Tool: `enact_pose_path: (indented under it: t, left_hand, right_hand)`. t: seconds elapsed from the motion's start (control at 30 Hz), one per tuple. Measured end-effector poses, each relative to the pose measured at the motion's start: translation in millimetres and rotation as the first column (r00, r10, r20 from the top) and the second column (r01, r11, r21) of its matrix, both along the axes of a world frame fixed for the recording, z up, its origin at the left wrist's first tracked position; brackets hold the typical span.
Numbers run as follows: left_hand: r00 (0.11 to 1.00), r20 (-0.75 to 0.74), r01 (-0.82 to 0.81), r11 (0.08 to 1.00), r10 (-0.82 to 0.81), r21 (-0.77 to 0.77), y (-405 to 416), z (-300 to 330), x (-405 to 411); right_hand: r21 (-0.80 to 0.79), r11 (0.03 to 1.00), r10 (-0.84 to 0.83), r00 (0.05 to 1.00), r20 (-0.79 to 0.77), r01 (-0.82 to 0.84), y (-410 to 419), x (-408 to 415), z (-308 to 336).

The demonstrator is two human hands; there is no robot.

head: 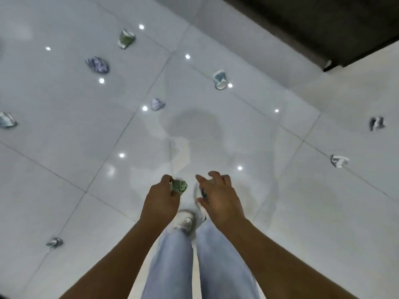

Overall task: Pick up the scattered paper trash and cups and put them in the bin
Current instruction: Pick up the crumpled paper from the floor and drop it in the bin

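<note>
My left hand [160, 198] is closed around a crushed green paper cup [179, 186] held above the floor. Beside it my right hand [218, 195] has its fingers spread, with something small, white and dark, under the palm; whether it grips that is unclear. Trash lies scattered on the white tiles: a green cup [127, 39], a purple crumpled paper [98, 64], a blue-white cup [219, 79], a small purple paper [157, 104], a crumpled piece [7, 123] at the left edge, another [54, 242] at lower left, and two pieces [376, 123] [339, 161] on the right. No bin is in view.
Glossy white floor tiles reflect ceiling lights. A dark cabinet or counter base [313, 26] runs along the upper right. My legs in light jeans and a white shoe [186, 221] stand below the hands.
</note>
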State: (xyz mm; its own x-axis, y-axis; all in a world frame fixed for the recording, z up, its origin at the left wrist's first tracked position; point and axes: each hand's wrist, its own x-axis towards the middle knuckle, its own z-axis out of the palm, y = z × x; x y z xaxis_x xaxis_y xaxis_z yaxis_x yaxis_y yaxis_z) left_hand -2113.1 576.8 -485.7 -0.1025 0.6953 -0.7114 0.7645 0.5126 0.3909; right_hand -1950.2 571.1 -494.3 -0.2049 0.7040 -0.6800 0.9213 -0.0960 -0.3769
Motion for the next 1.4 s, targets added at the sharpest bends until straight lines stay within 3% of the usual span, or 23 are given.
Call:
enact_pose_path:
  t: [0.23,0.47,0.7,0.83,1.03,1.2,1.27,1.4]
  left_hand:
    - [0.909,0.012,0.409,0.897,-0.417,0.167,14.6,141.2,59.4]
    - [0.744,0.009,0.660,0.736,-0.669,0.152,-46.6,248.9,98.0]
    - [0.498,-0.010,0.861,0.492,-0.867,0.126,-130.2,306.3,136.2]
    - [0.296,-0.028,0.946,0.289,-0.955,0.144,-195.7,323.5,184.4]
    - [0.065,-0.017,0.979,0.061,-0.998,0.195,-323.1,331.5,255.6]
    - [-0.109,0.006,0.977,-0.106,-0.994,0.186,-476.3,335.5,317.0]
    - [-0.153,0.001,0.972,-0.151,-0.988,0.178,-510.4,338.3,329.7]
    - [-0.325,0.009,0.930,-0.318,-0.946,0.185,-611.0,342.7,362.5]
  right_hand:
    - [0.118,0.950,-0.299,0.952,0.069,0.290,-39.5,39.9,152.3]
    - [0.170,0.796,-0.601,0.793,0.103,0.581,-154.3,58.7,254.6]
    - [0.194,0.534,-0.845,0.523,0.106,0.823,-283.4,59.1,310.4]
    - [0.229,0.298,-0.954,0.290,0.071,0.927,-367.6,70.6,330.5]
    - [0.245,0.070,-0.996,0.053,0.076,0.967,-513.8,85.7,339.2]
    - [0.210,-0.110,-0.989,-0.129,0.079,0.971,-659.5,106.8,337.3]
    - [0.209,-0.168,-0.981,-0.185,0.064,0.963,-688.8,114.1,338.9]
    - [0.238,-0.306,-0.944,-0.326,0.053,0.922,-777.6,133.8,339.1]
